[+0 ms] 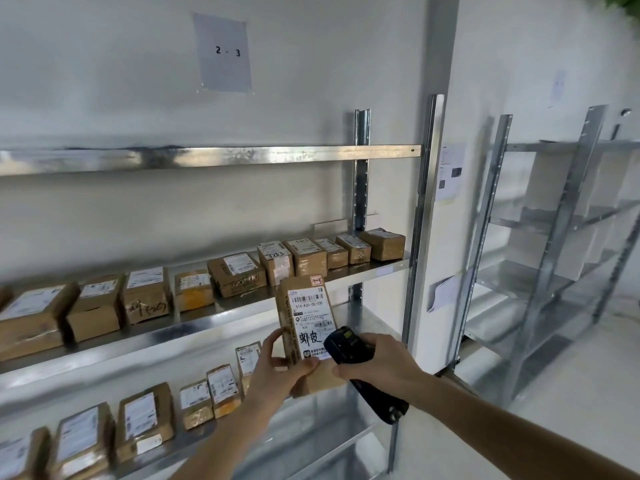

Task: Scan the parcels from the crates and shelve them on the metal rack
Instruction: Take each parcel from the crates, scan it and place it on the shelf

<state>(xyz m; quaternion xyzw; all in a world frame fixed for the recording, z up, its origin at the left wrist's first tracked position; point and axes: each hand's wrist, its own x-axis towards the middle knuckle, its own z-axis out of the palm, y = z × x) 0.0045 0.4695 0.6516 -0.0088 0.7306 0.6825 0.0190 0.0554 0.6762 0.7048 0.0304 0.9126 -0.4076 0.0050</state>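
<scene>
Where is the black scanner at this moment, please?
In the head view, the scanner is low and right of centre, gripped by the right hand, its head against the label of the parcel held upright by the left hand.

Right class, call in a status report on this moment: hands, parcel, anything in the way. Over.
Left hand grips parcel, label up. Right hand holds scanner at the label. Parcel not yet shelved. Middle shelf mostly lined with parcels.

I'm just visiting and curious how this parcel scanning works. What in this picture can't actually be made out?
- Crates: none in the head view, outside its edges.
- Scanner screen: turned away, partly under the right hand.
- Held parcel lower end: covered by the left hand and the scanner.
- Shelved parcels labels: too small and blurred.
- Second rack, far right: blurred.
</scene>
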